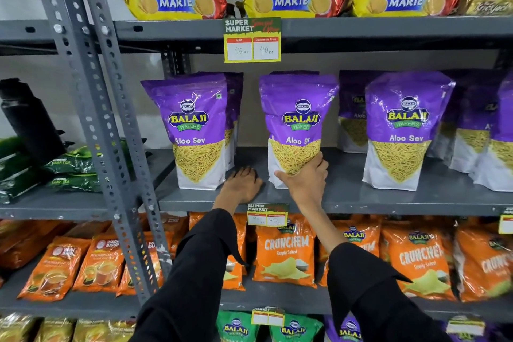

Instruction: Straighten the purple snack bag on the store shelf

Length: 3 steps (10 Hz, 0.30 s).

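The purple Balaji Aloo Sev bag (298, 130) stands upright on the grey middle shelf (347, 197), between 2 matching bags. The right hand (305, 179) grips its lower front corner, thumb across the bottom. The left hand (243, 183) lies flat, fingers spread, on the shelf just beside it, touching no bag.

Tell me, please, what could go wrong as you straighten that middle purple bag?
1. The right hand grips the middle bag only at its bottom corner, so the tall bag might tip, possibly back onto the bag behind it.
2. The bag stands near the shelf front edge; a pull forward could drop it.
3. The left hand lies flat on the shelf close to the left bag and may nudge it askew.
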Motion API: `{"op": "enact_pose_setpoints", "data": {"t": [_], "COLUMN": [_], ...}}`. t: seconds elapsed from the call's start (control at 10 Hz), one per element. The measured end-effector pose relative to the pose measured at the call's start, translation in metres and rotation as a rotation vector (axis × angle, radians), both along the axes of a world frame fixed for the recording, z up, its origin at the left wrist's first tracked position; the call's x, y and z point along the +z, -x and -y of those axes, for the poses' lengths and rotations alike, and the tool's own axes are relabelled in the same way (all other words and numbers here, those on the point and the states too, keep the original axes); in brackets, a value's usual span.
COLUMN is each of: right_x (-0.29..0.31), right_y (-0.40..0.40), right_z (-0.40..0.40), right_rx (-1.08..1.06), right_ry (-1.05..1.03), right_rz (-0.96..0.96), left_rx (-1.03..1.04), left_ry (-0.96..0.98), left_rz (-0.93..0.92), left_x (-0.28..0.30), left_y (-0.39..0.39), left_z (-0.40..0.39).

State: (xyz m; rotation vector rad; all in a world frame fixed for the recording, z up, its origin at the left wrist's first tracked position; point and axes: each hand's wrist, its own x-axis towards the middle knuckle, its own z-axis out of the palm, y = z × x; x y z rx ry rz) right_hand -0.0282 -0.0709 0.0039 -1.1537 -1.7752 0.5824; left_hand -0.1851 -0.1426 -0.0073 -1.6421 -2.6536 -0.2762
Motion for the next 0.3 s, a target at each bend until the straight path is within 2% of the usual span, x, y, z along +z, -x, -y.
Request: {"op": "enact_pose_setpoints", "data": {"t": [0.3], "right_x": [0.0009], "right_y": [-0.0064], "right_z": [0.0144], "right_rx": [0.009], "right_ry": [0.02], "right_rz": [-0.008], "left_rx": [-0.003], "left_ry": [-0.012], "left_rz": [-0.004], "left_x": [0.001], "left_y": [-0.0003], "left_z": [0.0]}}
